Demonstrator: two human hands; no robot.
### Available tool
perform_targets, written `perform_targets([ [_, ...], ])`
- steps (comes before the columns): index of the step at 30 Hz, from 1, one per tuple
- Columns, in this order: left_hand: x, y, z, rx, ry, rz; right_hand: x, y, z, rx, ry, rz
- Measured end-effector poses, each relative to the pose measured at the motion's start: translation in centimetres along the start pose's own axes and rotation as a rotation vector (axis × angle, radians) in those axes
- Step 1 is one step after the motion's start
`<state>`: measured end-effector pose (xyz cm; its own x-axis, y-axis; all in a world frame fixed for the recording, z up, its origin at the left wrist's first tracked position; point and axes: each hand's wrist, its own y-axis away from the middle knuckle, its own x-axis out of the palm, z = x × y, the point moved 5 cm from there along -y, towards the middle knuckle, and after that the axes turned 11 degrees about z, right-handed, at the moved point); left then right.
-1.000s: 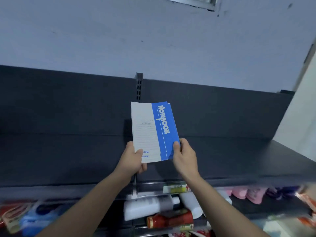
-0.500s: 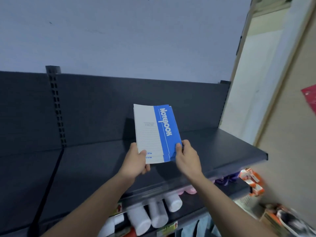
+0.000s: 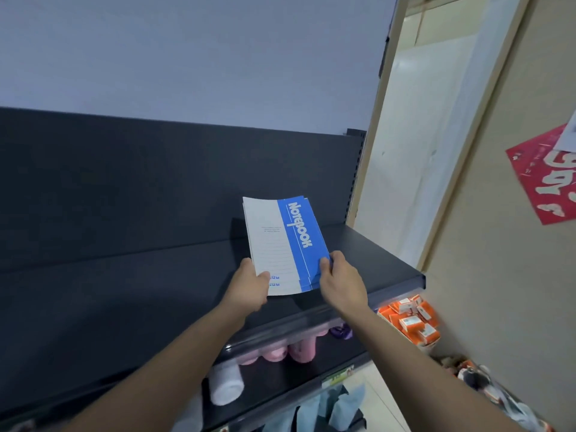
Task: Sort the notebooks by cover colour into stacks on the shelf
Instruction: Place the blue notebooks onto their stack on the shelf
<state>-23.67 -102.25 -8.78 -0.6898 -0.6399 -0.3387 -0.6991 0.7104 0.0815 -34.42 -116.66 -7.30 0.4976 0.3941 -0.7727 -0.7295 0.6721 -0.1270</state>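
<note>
A small stack of blue-and-white notebooks (image 3: pixel 285 241) with "Notebook" printed on the blue band is held above the dark top shelf (image 3: pixel 124 294), near its right end. My left hand (image 3: pixel 249 286) grips the stack's lower left corner, thumb on the white cover. My right hand (image 3: pixel 341 280) pinches the lower right corner on the blue band. The stack tilts up toward the shelf's back panel. Whether its near edge touches the shelf is hidden by my hands.
The shelf ends at the right in a corner (image 3: pixel 419 277) beside a beige wall and door frame (image 3: pixel 448 182). Below are pink bottles (image 3: pixel 288 350), a white roll (image 3: pixel 226 386) and orange boxes (image 3: pixel 411 319). A red poster (image 3: pixel 548 176) hangs on the right wall.
My view has swung right along the shelf, and both hands have carried the notebook stack toward the shelf's right end. The grip on the stack is unchanged.
</note>
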Motion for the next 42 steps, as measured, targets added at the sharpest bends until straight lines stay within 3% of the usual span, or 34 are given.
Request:
perform_targets([
  [11,9.6,-7.8,-2.6,-0.045,-0.165,0.075,-5.2,-6.6,-10.1,0.099,0.187,0.094],
  [22,13.8,-14.2,-1.9,-0.164,-0.311,0.195,-5.6,-12.6,-15.0,0.166,0.419,0.204],
  [28,14.9,-14.9,-2.5,-0.2,-0.711,0.183,-6.1,-13.9,-16.1,0.13,0.541,0.204],
  [33,15.1,-13.9,-3.1,-0.239,-0.997,0.079,-6.4,-14.4,-16.6,0.066,0.6,0.246],
  [38,14.7,-12.3,-3.5,-0.233,-0.957,-0.029,-6.9,-14.4,-15.6,-0.019,0.602,0.227],
  [42,11.8,-9.7,-4.5,-0.217,-1.021,-0.187,-5.7,-14.0,-12.5,-0.254,0.532,0.204],
])
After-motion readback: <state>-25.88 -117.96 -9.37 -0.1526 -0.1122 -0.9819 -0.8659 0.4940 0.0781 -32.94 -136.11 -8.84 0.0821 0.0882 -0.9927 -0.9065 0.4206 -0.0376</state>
